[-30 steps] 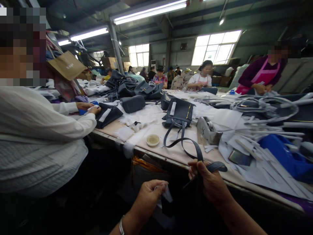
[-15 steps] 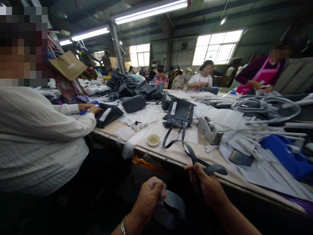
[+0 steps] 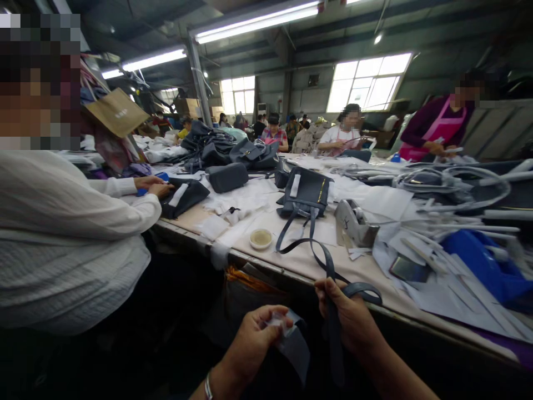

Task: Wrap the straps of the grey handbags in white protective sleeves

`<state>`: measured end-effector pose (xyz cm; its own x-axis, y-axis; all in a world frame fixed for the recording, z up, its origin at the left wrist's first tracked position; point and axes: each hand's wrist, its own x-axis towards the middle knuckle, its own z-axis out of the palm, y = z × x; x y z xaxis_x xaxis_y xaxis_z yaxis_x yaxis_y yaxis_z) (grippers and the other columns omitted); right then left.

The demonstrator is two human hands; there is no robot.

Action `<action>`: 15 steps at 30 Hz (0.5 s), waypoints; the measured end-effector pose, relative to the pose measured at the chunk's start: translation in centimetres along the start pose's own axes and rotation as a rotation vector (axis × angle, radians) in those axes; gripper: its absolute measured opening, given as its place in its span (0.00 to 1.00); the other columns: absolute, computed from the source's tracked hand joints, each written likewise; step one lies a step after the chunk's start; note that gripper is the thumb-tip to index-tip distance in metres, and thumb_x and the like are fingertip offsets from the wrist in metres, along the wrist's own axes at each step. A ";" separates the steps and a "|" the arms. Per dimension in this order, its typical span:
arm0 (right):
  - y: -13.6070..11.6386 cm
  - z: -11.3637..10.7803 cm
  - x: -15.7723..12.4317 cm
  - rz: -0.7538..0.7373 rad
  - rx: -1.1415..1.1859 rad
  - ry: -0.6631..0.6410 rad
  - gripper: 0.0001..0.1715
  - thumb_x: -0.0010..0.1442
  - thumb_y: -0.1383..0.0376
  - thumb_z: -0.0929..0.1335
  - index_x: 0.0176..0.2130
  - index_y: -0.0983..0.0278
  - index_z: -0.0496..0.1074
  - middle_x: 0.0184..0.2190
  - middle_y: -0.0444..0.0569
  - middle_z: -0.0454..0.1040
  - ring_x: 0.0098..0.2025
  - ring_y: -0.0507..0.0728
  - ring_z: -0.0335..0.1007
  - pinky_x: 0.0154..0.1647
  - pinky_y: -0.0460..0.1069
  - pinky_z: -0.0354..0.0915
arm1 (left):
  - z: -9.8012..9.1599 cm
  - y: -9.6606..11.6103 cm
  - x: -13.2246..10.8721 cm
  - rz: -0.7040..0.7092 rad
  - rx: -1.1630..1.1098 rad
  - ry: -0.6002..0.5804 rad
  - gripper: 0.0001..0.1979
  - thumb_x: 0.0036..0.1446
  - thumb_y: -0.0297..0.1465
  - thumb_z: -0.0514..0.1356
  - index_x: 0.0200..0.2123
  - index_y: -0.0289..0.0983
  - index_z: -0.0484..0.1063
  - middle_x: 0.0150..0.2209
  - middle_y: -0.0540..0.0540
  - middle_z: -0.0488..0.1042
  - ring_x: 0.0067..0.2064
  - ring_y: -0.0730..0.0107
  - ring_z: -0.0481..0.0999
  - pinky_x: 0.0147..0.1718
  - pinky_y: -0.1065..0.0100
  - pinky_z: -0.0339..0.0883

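My left hand (image 3: 260,336) is closed on a translucent white wrapping strip (image 3: 295,347), which hangs below the table edge. To its right, my right hand (image 3: 343,311) grips a dark blue bag strap (image 3: 334,339) between thumb and fingers. One strap end dangles down, while another part loops over the table edge. The strap runs up toward a dark blue backpack (image 3: 307,191) lying on the table, which has a gold zipper and a white strip on it. Between backpack and table edge sits a small round dish (image 3: 261,239).
A grey tape dispenser (image 3: 357,222) stands right of the backpack. Farther right are a phone (image 3: 410,269), white paper strips and a blue dispenser (image 3: 487,266). More dark bags (image 3: 227,176) lie behind. A co-worker in white (image 3: 70,239) handles a bag at the left; others work across the table.
My left hand's fingers have shifted on the white strip, which now hangs straighter. My right hand has moved slightly left, and the strap's end hangs more visibly below it.
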<state>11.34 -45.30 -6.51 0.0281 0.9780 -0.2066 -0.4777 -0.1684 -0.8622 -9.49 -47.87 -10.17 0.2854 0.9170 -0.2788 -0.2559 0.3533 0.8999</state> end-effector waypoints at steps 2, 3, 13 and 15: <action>0.0 0.1 0.0 0.014 0.039 -0.007 0.20 0.55 0.51 0.73 0.33 0.67 0.76 0.23 0.42 0.66 0.20 0.46 0.55 0.20 0.44 0.48 | 0.0 0.1 0.0 -0.001 0.012 0.011 0.21 0.52 0.40 0.69 0.44 0.31 0.76 0.39 0.39 0.80 0.35 0.70 0.75 0.34 0.71 0.64; -0.1 0.2 -0.1 0.023 0.060 -0.012 0.21 0.55 0.50 0.73 0.34 0.66 0.76 0.23 0.42 0.66 0.19 0.46 0.54 0.20 0.44 0.48 | 0.0 0.1 0.0 0.006 0.019 0.015 0.21 0.53 0.40 0.68 0.44 0.32 0.75 0.38 0.39 0.80 0.32 0.71 0.74 0.32 0.72 0.63; -0.9 0.2 -0.4 0.016 -0.111 -0.056 0.22 0.57 0.49 0.71 0.35 0.66 0.76 0.18 0.38 0.56 0.19 0.47 0.51 0.19 0.44 0.46 | 0.4 0.6 -0.3 0.036 0.087 -0.004 0.19 0.53 0.42 0.67 0.33 0.35 0.64 0.34 0.39 0.81 0.26 0.75 0.71 0.25 0.73 0.60; -0.9 0.1 -0.4 -0.008 -0.147 -0.047 0.22 0.56 0.49 0.72 0.36 0.66 0.76 0.17 0.38 0.57 0.19 0.47 0.52 0.19 0.45 0.46 | 0.4 0.7 -0.4 0.044 0.127 -0.004 0.18 0.54 0.42 0.66 0.34 0.35 0.65 0.36 0.38 0.81 0.28 0.72 0.73 0.28 0.72 0.62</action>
<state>11.70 -45.52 -5.66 -0.0110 0.9835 -0.1806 -0.3441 -0.1733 -0.9228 -9.40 -48.11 -9.27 0.2803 0.9302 -0.2370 -0.1490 0.2861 0.9465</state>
